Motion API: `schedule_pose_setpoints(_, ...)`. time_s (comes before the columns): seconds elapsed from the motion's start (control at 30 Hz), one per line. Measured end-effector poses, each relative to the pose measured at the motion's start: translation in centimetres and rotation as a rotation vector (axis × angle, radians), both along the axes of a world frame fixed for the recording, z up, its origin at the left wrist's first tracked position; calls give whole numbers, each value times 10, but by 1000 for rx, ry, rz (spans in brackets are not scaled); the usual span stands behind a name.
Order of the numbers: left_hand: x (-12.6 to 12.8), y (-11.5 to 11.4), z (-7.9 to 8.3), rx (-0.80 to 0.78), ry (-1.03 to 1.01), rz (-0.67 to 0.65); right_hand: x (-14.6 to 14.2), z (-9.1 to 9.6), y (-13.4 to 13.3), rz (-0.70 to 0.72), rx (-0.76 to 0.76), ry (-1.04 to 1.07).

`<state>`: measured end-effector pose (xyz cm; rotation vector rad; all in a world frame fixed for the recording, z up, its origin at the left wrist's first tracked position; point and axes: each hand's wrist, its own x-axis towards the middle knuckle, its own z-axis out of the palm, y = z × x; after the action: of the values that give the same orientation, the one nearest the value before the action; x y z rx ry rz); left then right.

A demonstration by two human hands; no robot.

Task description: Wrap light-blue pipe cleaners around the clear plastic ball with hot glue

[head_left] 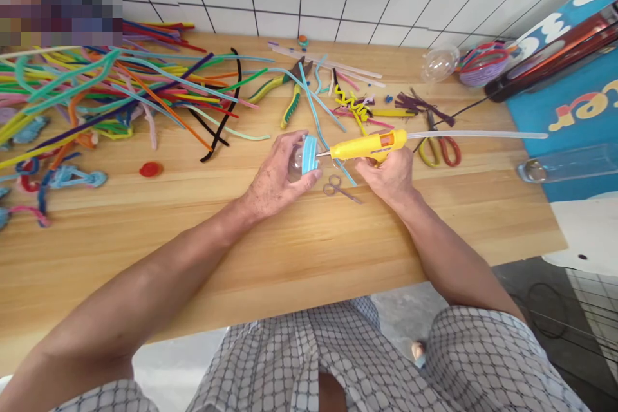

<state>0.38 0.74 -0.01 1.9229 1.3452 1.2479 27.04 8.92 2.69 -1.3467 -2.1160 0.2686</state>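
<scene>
Glue gun (371, 147) gripped in the right hand (390, 177), its nozzle at a blue band (309, 153), a worker pinches a clear plastic ball (295, 163) in the left hand (270, 183) over the wooden table (299, 244). The band already wraps one end; the remaining shell looks bare, suggesting early stages.

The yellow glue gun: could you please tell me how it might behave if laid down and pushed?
The yellow glue gun would probably feel rigid, given its moulded-looking body. Its long translucent stick, jutting out nearly straight behind, seems fairly stiff and could catch on nearby things.
</scene>
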Motion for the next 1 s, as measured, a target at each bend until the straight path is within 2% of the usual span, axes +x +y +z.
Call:
schedule_pose_setpoints(0.3, 1, 0, 0, 9, -4, 1, -3, 3, -2, 13, -11, 16)
schedule_pose_setpoints(0.57, 1, 0, -1, 6, -4, 14, 2, -4, 2, -20, 35, -13)
schedule_pose_setpoints(1.0, 1, 0, 0, -3, -22, 5, 0, -2, 1, -12, 9, -5)
